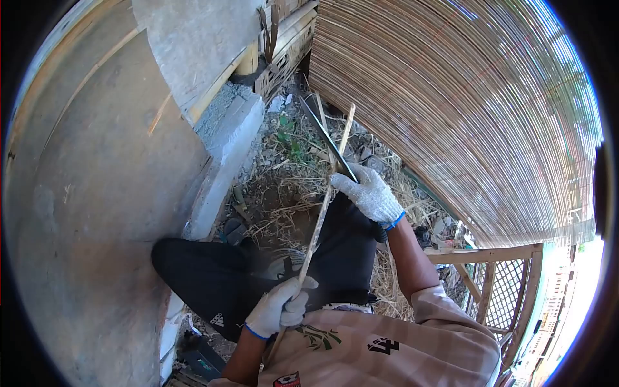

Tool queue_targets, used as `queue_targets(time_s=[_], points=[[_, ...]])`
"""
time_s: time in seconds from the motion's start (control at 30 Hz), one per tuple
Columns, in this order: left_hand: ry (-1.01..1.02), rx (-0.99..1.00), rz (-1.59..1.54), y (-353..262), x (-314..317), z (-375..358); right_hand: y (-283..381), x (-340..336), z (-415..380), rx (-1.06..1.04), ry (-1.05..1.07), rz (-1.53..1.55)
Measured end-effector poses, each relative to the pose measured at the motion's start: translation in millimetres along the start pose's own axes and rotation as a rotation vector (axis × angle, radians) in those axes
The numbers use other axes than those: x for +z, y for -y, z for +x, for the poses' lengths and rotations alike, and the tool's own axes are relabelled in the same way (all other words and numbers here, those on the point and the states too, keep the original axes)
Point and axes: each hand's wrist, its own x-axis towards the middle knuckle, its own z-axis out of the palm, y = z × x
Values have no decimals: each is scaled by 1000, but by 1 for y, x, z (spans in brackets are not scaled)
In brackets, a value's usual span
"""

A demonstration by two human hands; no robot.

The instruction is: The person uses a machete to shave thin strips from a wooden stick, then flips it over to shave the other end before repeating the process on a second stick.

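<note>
A long, pale bamboo strip (315, 233) runs slantwise up from my lap to the ground ahead. My left hand (282, 306), in a white knitted glove with a blue cuff, is wrapped round its lower part near my belly. My right hand (371, 195), gloved the same way, is closed on a long-bladed knife (327, 138); the handle is hidden in the palm. The dark blade points forward and left, crossing the strip just ahead of the right thumb. Both hands are over my legs in dark trousers (213, 274).
Wood shavings (280, 222) litter the ground before me. On the left stand a large board (109, 193) and a concrete ledge (225, 168). A bamboo-slat screen (451, 122) rises at the right, with a wooden lattice frame (503, 293) behind my right arm.
</note>
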Motion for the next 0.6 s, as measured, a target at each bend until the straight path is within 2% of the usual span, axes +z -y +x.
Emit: queue_targets(time_s=[0.03,0.1,0.13,0.17,0.2,0.33,0.43,0.53,0.6], points=[[0,1,-2,0,1,1,7,-1,-1,66,1,-29],[-96,46,238,-6,9,7,7,-4,0,75,17,-32],[-97,52,234,-11,16,11,9,-5,0,150,37,10],[-138,127,354,-18,26,16,11,-7,0,223,55,51],[-180,202,475,-24,33,21,5,-7,0,202,62,103],[-105,169,231,-35,42,45,13,-8,-4,167,41,98],[-65,153,174,-36,42,48,11,-10,-4,129,28,55],[-1,116,268,-30,31,39,3,-14,-2,87,45,84],[61,74,259,-21,18,27,0,-17,2,134,-84,67]])
